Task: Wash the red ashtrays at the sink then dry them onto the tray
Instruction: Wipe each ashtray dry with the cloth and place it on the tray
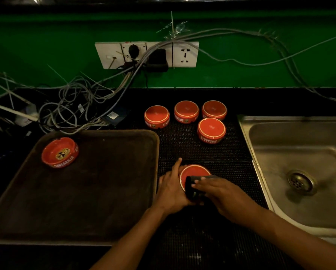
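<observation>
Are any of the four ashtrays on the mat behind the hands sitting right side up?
No, all four ashtrays on the black mat lie upside down, flat bases showing.

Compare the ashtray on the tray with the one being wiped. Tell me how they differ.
The ashtray on the tray sits right way up, bowl and logo showing; the ashtray being wiped is upside down, plain base up. The first lies untouched; the second is held by the left hand while the right hand presses a dark cloth on it. Both are red.
</observation>
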